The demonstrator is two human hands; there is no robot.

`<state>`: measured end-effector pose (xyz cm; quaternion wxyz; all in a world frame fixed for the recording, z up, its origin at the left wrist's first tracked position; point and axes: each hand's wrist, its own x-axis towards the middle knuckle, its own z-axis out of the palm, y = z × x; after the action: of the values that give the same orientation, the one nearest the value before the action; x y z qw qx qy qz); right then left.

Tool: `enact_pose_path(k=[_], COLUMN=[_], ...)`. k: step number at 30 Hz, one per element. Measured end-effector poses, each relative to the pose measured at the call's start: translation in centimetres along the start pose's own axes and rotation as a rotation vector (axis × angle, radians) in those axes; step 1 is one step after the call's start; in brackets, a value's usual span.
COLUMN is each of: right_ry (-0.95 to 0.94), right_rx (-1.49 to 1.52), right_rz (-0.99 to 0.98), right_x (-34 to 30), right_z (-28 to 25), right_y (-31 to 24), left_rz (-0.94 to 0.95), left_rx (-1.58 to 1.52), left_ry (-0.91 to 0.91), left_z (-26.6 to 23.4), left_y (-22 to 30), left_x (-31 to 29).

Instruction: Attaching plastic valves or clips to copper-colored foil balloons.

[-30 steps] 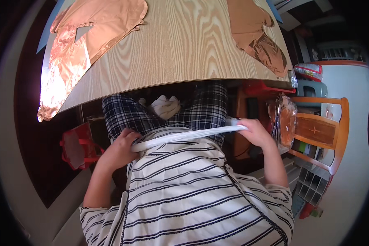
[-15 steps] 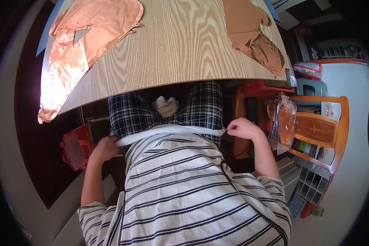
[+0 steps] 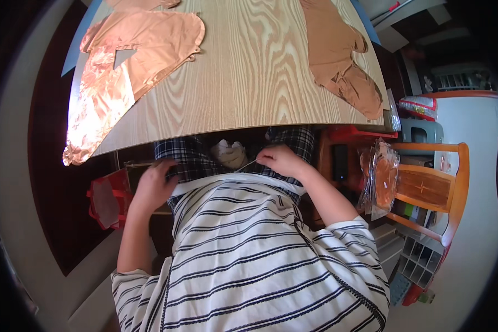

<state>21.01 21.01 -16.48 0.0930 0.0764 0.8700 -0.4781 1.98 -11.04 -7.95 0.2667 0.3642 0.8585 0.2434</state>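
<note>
My right hand [image 3: 279,160] is in a pinch over my lap, with a thin pale thread [image 3: 248,166] running from its fingertips down toward the white hem [image 3: 243,177] of my striped shirt [image 3: 249,238]. Whether the thread joins the hem I cannot make out. At the left side of the hem, by my plaid trousers [image 3: 171,152], my left hand [image 3: 156,185] has its thumb and fingers apart, slightly blurred, with nothing seen in it. Between my thighs lies a crumpled off-white cloth [image 3: 230,154].
The wood-grain table [image 3: 238,77] reaches over my knees. On it lie shiny copper-coloured foil pieces [image 3: 155,39] at left and a copper-brown piece [image 3: 337,50] at right. A wooden chair [image 3: 426,182] with plastic-wrapped things [image 3: 384,174] stands right, a red bag [image 3: 108,202] left.
My right hand has gone from the hem's right end inward over my lap, drawing the thread. My left hand has lifted off the hem and spread. The view has shifted slightly.
</note>
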Motion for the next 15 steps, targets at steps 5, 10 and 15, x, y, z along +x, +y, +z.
enact_pose_path(k=[5, 10, 15], right_ry=[-0.218, 0.002, 0.119], right_rx=[0.478, 0.613, 0.910], right_rz=[0.130, -0.104, -0.222], right_x=[0.5, 0.3, 0.7], right_z=[-6.5, -8.1, -7.2], right_y=[-12.2, -17.7, -21.7], left_rz=[0.300, 0.549, 0.712], left_rx=[-0.393, -0.338, -0.126], left_ry=[-0.056, -0.007, 0.189], left_z=[-2.0, -5.9, -11.2], left_y=[11.7, 15.4, 16.5], left_x=[2.5, 3.6, 2.8])
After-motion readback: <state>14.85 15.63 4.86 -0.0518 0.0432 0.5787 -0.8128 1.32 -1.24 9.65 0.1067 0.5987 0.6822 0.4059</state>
